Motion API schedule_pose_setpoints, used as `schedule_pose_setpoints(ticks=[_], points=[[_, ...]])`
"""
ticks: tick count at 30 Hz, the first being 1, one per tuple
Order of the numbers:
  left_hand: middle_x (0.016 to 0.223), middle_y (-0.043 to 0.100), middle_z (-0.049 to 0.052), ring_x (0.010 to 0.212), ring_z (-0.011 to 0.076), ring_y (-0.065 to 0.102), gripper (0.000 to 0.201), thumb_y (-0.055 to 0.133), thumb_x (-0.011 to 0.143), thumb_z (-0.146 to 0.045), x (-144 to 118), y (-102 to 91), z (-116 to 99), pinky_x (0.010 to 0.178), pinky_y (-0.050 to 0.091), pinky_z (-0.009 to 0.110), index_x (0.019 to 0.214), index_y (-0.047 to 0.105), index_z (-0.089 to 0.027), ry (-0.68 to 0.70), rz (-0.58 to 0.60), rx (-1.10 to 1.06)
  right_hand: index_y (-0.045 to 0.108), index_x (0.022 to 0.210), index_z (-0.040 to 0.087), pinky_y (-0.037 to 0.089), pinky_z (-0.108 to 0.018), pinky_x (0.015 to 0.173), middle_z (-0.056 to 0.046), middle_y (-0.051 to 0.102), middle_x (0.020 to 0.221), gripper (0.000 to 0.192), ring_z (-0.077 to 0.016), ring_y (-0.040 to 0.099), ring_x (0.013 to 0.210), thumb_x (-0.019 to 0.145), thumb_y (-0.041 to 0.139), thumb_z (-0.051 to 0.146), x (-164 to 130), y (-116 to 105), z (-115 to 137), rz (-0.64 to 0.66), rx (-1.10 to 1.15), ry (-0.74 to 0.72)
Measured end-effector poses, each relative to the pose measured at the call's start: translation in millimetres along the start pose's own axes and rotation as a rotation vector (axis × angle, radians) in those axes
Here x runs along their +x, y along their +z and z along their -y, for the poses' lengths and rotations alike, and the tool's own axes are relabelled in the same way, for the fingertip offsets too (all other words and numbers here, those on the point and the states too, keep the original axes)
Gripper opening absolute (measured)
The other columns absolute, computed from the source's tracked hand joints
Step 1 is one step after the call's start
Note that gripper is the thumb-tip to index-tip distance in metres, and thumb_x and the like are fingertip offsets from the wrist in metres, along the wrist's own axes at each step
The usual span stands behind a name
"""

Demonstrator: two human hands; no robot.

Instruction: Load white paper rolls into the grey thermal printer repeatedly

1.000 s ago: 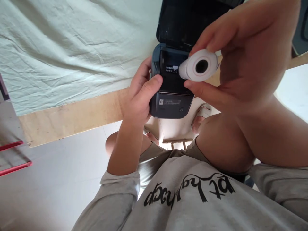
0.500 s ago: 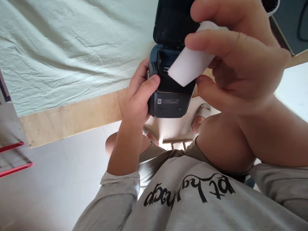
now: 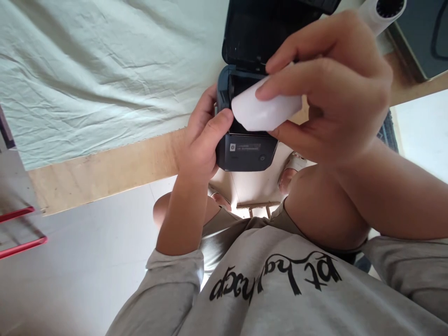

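A dark portable label printer [image 3: 247, 154] is held up over the table's edge, its black lid [image 3: 257, 35] swung back. My left hand [image 3: 205, 133] grips the printer's left side, thumb over the rim of the paper bay. Between the thumb and fingers of my right hand [image 3: 336, 88] is a white paper roll [image 3: 268, 109]. The roll is tilted, and its left end lies over the bay close to my left thumb. Its right part is hidden by my fingers. Whether it touches the bay's floor I cannot tell.
Wrinkled pale green cloth [image 3: 105, 70] covers the table, with a bare wooden edge [image 3: 108, 168] in front. A white cylinder with a dark round end [image 3: 388, 9] and a dark flat panel [image 3: 427, 42] are at the upper right. Red bars [image 3: 23, 247] show at the lower left.
My right hand has brought the paper roll left and down, further over the printer's bay, and turned it flatter. The left hand and printer stay almost still. More of the lid and white cylinder shows.
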State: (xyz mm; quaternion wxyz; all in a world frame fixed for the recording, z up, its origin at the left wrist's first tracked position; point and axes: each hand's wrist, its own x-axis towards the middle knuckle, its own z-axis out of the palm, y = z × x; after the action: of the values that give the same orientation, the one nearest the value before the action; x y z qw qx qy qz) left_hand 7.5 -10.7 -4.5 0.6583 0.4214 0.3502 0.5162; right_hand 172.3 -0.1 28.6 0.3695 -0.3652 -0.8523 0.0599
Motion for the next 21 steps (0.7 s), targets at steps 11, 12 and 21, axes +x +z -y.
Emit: schedule_pose_setpoints(ticks=[11,12,21], points=[[0.091,0.057,0.005,0.094,0.0178,0.056,0.031,0.05,0.072,-0.033,-0.7,0.7,0.9,0.075,0.049,0.028,0.1,0.049,-0.02,0.004,0.007,-0.048,0.048,0.099,0.019,0.04,-0.015,0.081,0.002,0.048,0.098,0.03,-0.001,0.046,0.093,0.069,0.045,0.021,-1.6,-7.3,0.1,0.031,-0.119,0.08],[0.09,0.057,0.005,0.094,0.0179,0.056,0.031,0.05,0.072,-0.034,-0.7,1.0,1.3,0.076,0.048,0.029,0.1,0.049,-0.021,0.006,-0.002,-0.047,0.048,0.099,0.019,0.04,-0.015,0.082,0.002,0.048,0.098,0.03,-0.0012,0.046,0.093,0.069,0.045,0.022,-1.6,-7.3,0.4,0.044,-0.133,0.1],[0.091,0.058,0.003,0.095,0.0164,0.057,0.026,0.048,0.074,-0.033,-1.0,2.1,0.5,0.08,0.047,0.03,0.097,0.05,-0.021,-0.002,-0.012,-0.056,0.046,0.096,0.021,0.035,-0.016,0.072,0.003,0.05,0.096,0.028,-0.0017,0.046,0.084,0.069,0.045,0.025,-1.5,-3.0,-1.8,0.106,-0.173,0.221]])
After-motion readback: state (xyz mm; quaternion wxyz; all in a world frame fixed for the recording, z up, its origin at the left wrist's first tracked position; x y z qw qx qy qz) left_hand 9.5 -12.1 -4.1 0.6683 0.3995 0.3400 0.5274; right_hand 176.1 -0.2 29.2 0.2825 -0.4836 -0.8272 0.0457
